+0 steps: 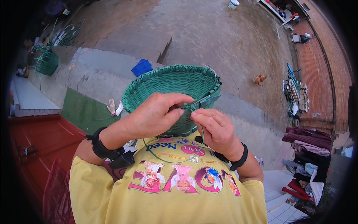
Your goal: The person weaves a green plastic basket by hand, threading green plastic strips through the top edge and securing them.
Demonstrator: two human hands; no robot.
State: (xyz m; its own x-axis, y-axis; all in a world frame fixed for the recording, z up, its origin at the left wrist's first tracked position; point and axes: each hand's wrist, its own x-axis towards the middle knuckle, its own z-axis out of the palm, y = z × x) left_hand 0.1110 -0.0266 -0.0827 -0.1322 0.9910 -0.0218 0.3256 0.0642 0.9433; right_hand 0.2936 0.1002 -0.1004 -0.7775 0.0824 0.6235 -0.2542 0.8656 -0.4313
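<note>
A green woven basket (170, 82) rests tilted against my yellow shirt, its opening facing away and up. Most of its rim is bound; the near right part shows flat strips laid along the edge. My left hand (156, 116) grips the rim there, thumb and index finger on either side of a small green knot or crossing of strip (189, 106). Just right of it, my right hand (214, 126) pinches a thin green strip (203, 137) between thumb and fingers. The strip hangs in a loop across my shirt. The fingertips partly hide the rim.
A blue cloth or bag (141, 67) lies on the concrete beyond the basket. Work gloves (111, 107) lie by a green mat (81, 110). Another green basket (47, 63) holding strips stands far left. A chicken (259, 79) is on the ground; clothes (307, 156) hang at right.
</note>
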